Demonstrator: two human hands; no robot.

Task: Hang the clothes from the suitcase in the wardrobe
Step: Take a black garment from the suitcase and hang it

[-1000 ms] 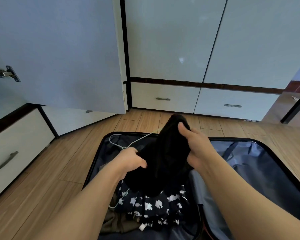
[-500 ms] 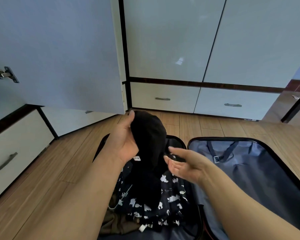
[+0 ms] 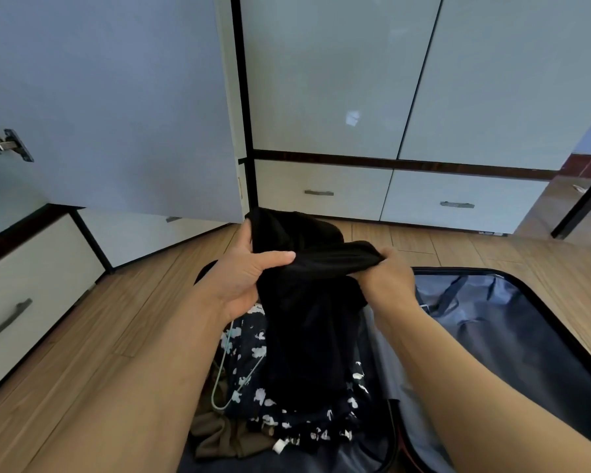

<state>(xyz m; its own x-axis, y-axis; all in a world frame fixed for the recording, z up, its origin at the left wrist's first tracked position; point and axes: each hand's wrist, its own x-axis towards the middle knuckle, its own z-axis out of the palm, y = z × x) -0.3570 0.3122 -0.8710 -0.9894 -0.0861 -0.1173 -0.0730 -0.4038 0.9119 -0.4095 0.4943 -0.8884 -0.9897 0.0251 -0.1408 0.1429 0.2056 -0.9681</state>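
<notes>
A black garment (image 3: 307,322) hangs above the open suitcase (image 3: 512,336) on the floor. My left hand (image 3: 249,271) grips its upper left part, thumb across the fabric. My right hand (image 3: 386,271) grips a bunched fold of it at the right. Under it in the suitcase's left half lie a dark garment with white prints (image 3: 287,404), an olive-brown garment (image 3: 219,435) and a pale wire hanger (image 3: 232,380). The wardrobe (image 3: 338,80) stands behind, with its left door (image 3: 110,97) swung open.
Drawers with metal handles (image 3: 318,192) run along the wardrobe's base, and another drawer unit (image 3: 21,295) stands at the left. The suitcase's right half shows only blue lining. Wooden floor (image 3: 116,319) surrounds the case. A dark door frame (image 3: 580,206) is at the right.
My right hand, open half a second ago, has taken hold of the black garment beside my left hand. The garment is now stretched between both hands and sits slightly lower.
</notes>
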